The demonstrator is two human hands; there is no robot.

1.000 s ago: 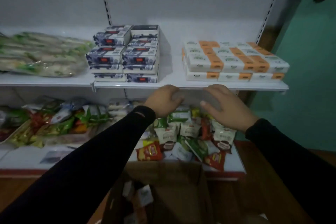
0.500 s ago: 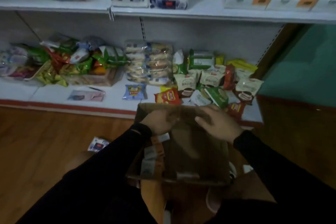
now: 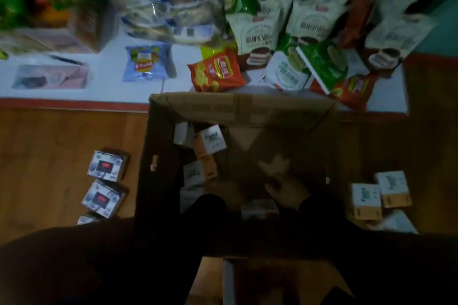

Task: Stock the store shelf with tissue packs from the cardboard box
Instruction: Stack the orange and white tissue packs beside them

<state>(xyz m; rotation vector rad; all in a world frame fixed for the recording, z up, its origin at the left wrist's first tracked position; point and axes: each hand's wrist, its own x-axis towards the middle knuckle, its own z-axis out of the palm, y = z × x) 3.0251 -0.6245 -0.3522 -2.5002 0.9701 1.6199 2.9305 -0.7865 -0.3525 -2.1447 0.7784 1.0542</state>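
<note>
Tissue packs with dark blue print [image 3: 105, 182] lie in a column on the wooden floor [image 3: 62, 146], just beside the left wall of the cardboard box [image 3: 243, 109]. The box stands open against the front edge of the bottom shelf [image 3: 99, 93], which carries snack bags, among them an orange packet [image 3: 216, 72] near that front edge. Inside the box, white and orange tissue packs [image 3: 213, 141] are stacked along the left wall. Both arms in black sleeves reach down into the box. The left hand [image 3: 224, 192] sits low beside those packs; the interior is too dark to tell its grip. The right hand [image 3: 285, 181] lies over the box floor, fingers apparently spread and straight, just above a pale pack [image 3: 259, 208]. More white and orange packs [image 3: 379, 193] rest on the floor outside the right wall.
</note>
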